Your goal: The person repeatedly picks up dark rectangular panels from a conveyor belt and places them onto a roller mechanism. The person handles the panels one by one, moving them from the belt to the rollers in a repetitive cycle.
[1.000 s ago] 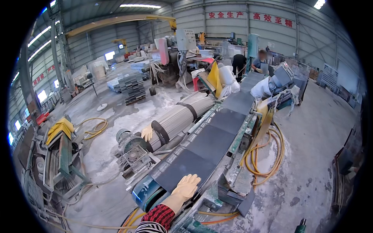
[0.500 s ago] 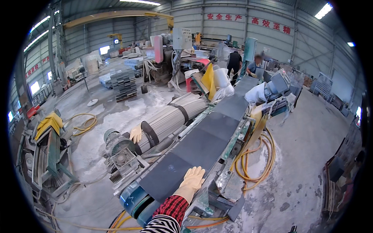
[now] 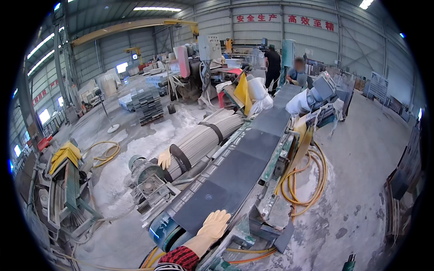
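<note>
My left hand (image 3: 212, 226), in a cream rubber glove with a red-and-black checked cuff, lies with fingers stretched out at the near right edge of a dark grey slab (image 3: 203, 198). It grips nothing; light contact with the slab cannot be made out for certain. That slab rests on a long conveyor (image 3: 276, 174), with more dark slabs (image 3: 257, 141) end to end beyond it. A blue roller (image 3: 163, 230) sits at the near end, left of my wrist. My right hand is out of sight.
Left of the conveyor lie a motor (image 3: 147, 174) and a strapped bundle of pale strips (image 3: 203, 140) with a loose glove (image 3: 164, 159) on it. Yellow hoses (image 3: 323, 176) coil on the right-hand floor. Two people (image 3: 272, 65) stand at the far end.
My left hand has drawn back toward the conveyor's near end, its fingers still outstretched. The view has shifted slightly. The far person in black stands more upright.
</note>
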The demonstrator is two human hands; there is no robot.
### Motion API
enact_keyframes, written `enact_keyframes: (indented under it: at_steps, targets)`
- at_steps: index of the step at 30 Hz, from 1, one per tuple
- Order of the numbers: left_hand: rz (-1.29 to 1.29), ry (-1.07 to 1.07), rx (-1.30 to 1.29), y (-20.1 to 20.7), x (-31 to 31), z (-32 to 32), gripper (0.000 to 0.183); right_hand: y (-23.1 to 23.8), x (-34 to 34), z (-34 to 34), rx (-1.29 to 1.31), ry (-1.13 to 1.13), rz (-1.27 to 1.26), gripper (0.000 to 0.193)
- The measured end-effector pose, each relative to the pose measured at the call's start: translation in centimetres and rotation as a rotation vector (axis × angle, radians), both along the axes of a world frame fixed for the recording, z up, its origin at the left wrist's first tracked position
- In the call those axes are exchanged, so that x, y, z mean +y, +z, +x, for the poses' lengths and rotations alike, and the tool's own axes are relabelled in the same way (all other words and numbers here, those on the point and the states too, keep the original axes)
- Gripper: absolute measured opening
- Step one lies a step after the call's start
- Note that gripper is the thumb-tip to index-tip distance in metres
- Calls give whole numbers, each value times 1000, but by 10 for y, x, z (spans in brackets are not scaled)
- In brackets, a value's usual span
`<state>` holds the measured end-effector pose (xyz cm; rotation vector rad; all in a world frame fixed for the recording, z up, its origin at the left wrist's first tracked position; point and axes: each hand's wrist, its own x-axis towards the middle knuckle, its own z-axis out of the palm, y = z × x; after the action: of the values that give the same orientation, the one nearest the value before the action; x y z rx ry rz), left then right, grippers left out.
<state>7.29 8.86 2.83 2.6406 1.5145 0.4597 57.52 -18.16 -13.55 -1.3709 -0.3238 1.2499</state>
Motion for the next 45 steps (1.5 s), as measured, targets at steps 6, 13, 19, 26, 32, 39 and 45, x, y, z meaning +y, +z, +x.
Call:
enact_keyframes:
  at_steps: [6, 13, 19, 26, 32, 39, 45]
  targets:
    - [38, -77, -90, 10, -70, -45, 45, -10, -1, -3, 19, 10, 37, 39]
    - [166, 265, -102, -13, -53, -106, 43, -17, -15, 0, 24, 17, 80, 38]
    - [187, 536, -120, -30, -35, -81, 44, -27, -49, 17, 19, 10, 124, 37]
    - [250, 549, -144, -32, -44, -86, 42, -131, -130, 85, 267, 100, 305, 37]
    - [227, 532, -167, -24, -45, -88, 41, -125, -136, 88, 119, -24, 152, 33]
    - [213, 522, -195, -24, -49, -94, 41, 12, -76, 10, -62, -38, 53, 34]
    - [184, 523, -205, -15, -55, -92, 42, -10, -82, 27, -1, -33, 53, 40]
